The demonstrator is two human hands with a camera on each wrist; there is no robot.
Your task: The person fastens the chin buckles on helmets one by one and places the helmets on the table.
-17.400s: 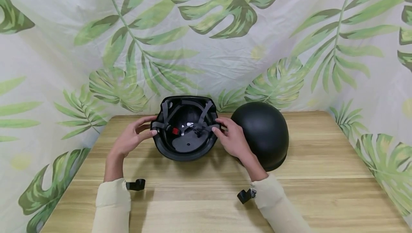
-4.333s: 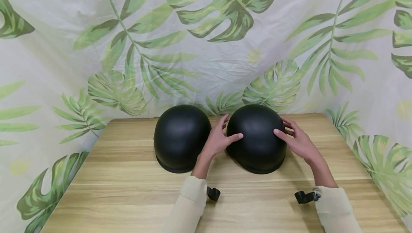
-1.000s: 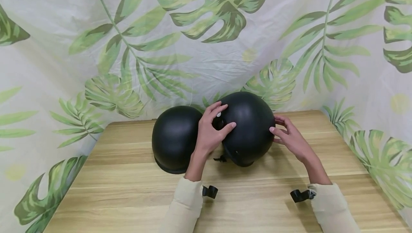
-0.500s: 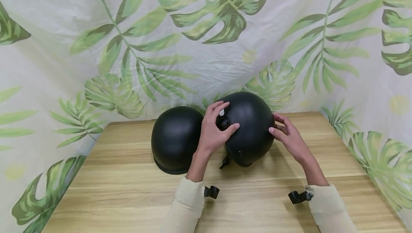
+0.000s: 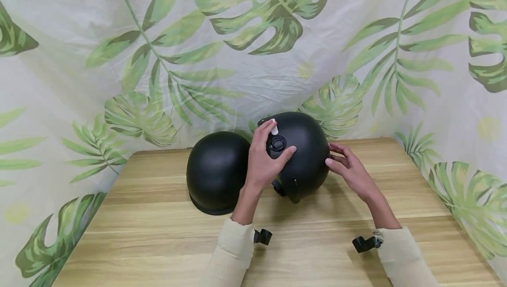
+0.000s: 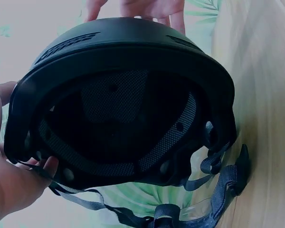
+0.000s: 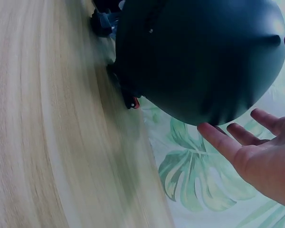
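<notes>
A black helmet (image 5: 306, 155), turned on its side above the table, shows a round vent (image 5: 278, 143) and a white tab (image 5: 274, 128) on the face nearest me. My left hand (image 5: 263, 159) grips its rim, thumb on one side and fingers on the other. In the left wrist view, the padded inside (image 6: 114, 109) is visible, with the chin strap (image 6: 221, 190) hanging down. My right hand (image 5: 352, 174) touches the dome with its fingertips, fingers loosely extended; the right wrist view shows these fingers (image 7: 223, 142) against the shell. Beside it sits a second black helmet (image 5: 218, 172), dome up.
The wooden table (image 5: 158, 243) runs under both helmets. A leaf-patterned cloth (image 5: 253, 80) hangs right behind the table's back edge. Black camera mounts (image 5: 262, 237) stick out from both wrists.
From dome up earlier, the right-hand helmet has been raised and tipped onto its side. Over the last second it turned further, bringing the vent and white tab into view; both hands moved slightly along.
</notes>
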